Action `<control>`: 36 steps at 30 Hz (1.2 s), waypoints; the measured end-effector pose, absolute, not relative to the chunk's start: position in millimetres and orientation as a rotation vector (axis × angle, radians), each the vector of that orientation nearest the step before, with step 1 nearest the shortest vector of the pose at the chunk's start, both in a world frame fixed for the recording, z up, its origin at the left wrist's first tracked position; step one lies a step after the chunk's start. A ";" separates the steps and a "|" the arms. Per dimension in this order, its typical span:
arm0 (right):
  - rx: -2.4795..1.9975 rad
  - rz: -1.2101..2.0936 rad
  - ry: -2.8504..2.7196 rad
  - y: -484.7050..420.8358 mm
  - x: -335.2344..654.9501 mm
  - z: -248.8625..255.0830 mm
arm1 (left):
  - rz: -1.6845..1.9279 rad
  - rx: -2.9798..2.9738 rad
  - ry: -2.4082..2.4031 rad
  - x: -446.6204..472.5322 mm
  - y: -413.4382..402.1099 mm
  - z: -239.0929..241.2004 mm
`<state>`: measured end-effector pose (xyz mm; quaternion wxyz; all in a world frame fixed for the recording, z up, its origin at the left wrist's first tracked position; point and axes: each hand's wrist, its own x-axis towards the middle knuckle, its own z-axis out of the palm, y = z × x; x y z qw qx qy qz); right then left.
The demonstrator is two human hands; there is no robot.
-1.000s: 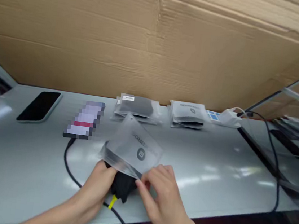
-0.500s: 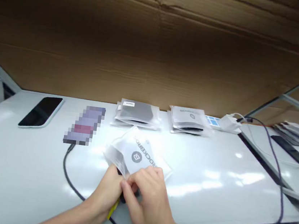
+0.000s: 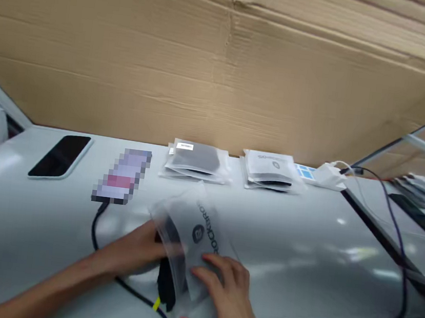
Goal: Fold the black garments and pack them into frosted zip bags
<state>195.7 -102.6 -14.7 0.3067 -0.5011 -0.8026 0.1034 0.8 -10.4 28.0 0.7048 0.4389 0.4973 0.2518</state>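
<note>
A frosted plastic bag [image 3: 211,215] printed ROCKBROS is tilted above the table in front of me, its mouth spread toward the left. My left hand [image 3: 157,245] reaches into that mouth, fingers partly veiled by the plastic, and grips a black fabric item [image 3: 167,282]. Part of this item is inside the bag and part hangs below, with a small yellow tab [image 3: 156,304] at its lower end. From the right, my right hand [image 3: 225,289] holds the bag, fingers over its printed face and thumb at its lower edge.
Behind stand two stacks of similar bags, a left stack [image 3: 196,162] and a right stack [image 3: 271,171]. A black-screened phone [image 3: 61,157] and a pixelated phone [image 3: 122,176] with a black cable [image 3: 97,232] lie left. White charger plugs [image 3: 328,176] sit right, before the cardboard wall [image 3: 131,66].
My left hand has moved up and into the bag with the black item. My right hand has shifted from pinching the bag's edge to a wider hold, and the bag's mouth has opened.
</note>
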 end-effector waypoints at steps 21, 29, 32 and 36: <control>-1.121 0.267 -1.913 -99.7 182.6 -18.6 | 0.729 0.408 1.072 20.2 -36.8 15.6; -1.302 0.250 -1.829 -102.1 217.4 -22.3 | 0.421 1.136 1.146 -32.9 -56.9 28.2; -1.373 0.333 -1.727 -105.9 227.7 -20.1 | 0.800 1.989 1.228 -43.1 -58.2 30.7; -1.415 0.559 -1.590 -107.8 228.5 -13.5 | 0.645 2.644 0.965 -20.9 -42.0 32.2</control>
